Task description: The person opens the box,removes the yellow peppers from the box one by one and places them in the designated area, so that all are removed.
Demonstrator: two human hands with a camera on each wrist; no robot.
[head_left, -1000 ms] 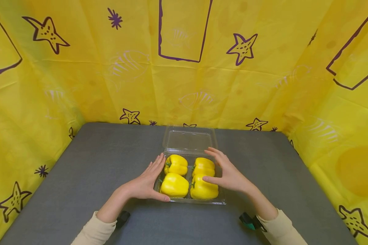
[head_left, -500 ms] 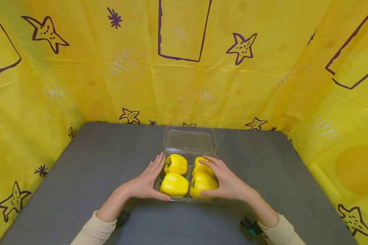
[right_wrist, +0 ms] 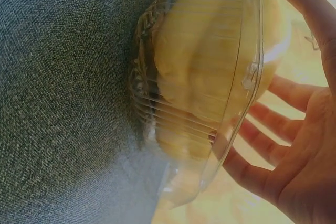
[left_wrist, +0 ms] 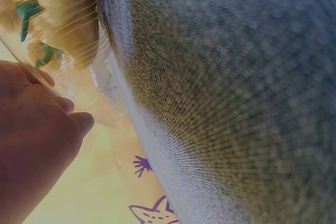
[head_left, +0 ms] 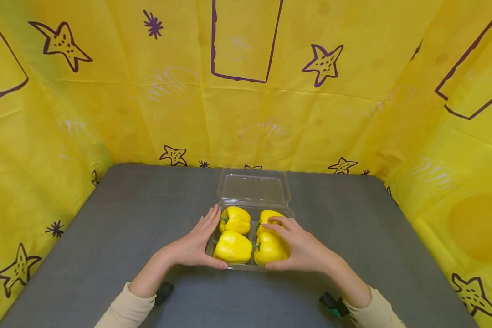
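A clear plastic clamshell container (head_left: 252, 268) holds several yellow bell peppers, two on its left and two on its right. My left hand (head_left: 194, 243) lies along the container's left side, fingers straight, thumb at the front left corner. In the left wrist view, that hand (left_wrist: 37, 129) is beside the clear wall, with green pepper stems showing through. Over the right rim, my right hand (head_left: 305, 246) reaches with spread, slightly bent fingers above the front right pepper (head_left: 268, 248) and partly covers the back right pepper (head_left: 269, 215). In the right wrist view, its thumb (right_wrist: 304, 3) stands apart from the rim.
The container's lid (head_left: 254, 186) lies open toward the back of the grey cloth-covered table (head_left: 147, 205). Yellow patterned fabric (head_left: 246, 109) encloses the table behind and at both sides.
My right hand has moved toward the person and lower over the right-hand peppers, its fingers bending more. The left hand, container and peppers have stayed in place.
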